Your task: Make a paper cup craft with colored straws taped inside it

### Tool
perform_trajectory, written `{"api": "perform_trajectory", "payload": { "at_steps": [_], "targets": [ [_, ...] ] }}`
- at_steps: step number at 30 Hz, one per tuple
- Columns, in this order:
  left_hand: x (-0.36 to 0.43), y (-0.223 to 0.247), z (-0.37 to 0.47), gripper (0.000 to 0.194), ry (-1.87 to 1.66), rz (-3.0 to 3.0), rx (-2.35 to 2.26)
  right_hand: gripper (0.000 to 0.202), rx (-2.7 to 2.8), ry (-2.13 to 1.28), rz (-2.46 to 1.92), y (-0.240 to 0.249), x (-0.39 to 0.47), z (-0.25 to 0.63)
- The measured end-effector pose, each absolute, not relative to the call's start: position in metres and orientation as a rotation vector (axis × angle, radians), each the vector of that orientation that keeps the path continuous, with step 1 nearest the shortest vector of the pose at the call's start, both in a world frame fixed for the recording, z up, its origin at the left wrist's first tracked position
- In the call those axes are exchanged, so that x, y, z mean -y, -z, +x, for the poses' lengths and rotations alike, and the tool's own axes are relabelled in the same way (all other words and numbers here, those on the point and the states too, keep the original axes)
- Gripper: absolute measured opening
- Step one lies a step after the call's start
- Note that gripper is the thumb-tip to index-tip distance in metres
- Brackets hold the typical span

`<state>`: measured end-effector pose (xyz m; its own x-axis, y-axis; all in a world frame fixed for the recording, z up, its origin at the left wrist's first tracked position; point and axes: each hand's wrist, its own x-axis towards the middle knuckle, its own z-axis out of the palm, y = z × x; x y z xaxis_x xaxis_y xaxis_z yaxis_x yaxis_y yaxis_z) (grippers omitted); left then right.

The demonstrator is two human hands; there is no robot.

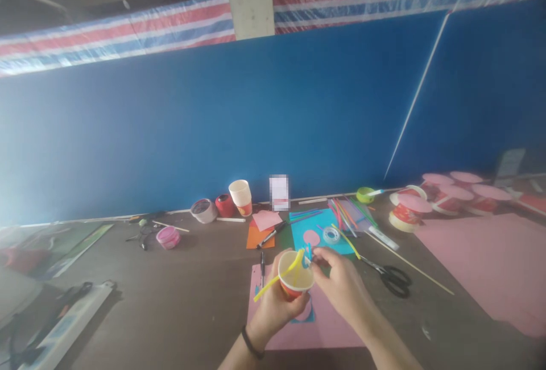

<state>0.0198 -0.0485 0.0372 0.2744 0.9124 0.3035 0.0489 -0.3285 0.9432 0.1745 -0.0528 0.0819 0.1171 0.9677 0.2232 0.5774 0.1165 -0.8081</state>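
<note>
My left hand [281, 302] is wrapped around a red and white paper cup [296, 280], its open mouth tilted toward me. A yellow fuzzy stick, like a pipe cleaner [273, 283], lies across the cup's rim and sticks out to the left. At the rim's right side, the fingers of my right hand [336, 279] pinch a small blue piece [307, 252]; its exact kind is too small to tell. Under the cup, a pink sheet [319, 333] carries a pink paper disc [303, 312] on a blue scrap, partly hidden by my left hand.
Black-handled scissors [394, 280] and a thin wooden stick [420, 267] lie to the right. Behind are a tape roll [331, 235], coloured pipe cleaners [343, 216] and a standing paper cup [241, 195]. Several pink-topped cups [412, 205] stand far right; a power strip [68, 324] lies left.
</note>
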Motion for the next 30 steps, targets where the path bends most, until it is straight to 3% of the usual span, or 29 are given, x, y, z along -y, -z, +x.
{"api": "perform_trajectory", "payload": {
  "at_steps": [6,11,25,30],
  "targets": [
    [0.049,-0.031,0.022,0.064,-1.165,1.552,-0.927,0.012,1.657,-0.698,-1.529,-0.084,0.047,0.183],
    [0.048,-0.029,0.022,0.062,-1.204,1.448,-0.947,0.033,1.766,-0.654,-1.578,-0.084,0.045,0.186],
    [0.047,-0.033,0.027,0.069,-1.182,1.557,-0.907,0.016,1.639,-0.61,-1.744,-0.08,0.046,0.18],
    [0.047,-0.036,0.014,0.083,-1.093,1.45,-0.746,0.017,1.605,-0.645,-1.77,-0.076,0.041,0.185]
  ]
}}
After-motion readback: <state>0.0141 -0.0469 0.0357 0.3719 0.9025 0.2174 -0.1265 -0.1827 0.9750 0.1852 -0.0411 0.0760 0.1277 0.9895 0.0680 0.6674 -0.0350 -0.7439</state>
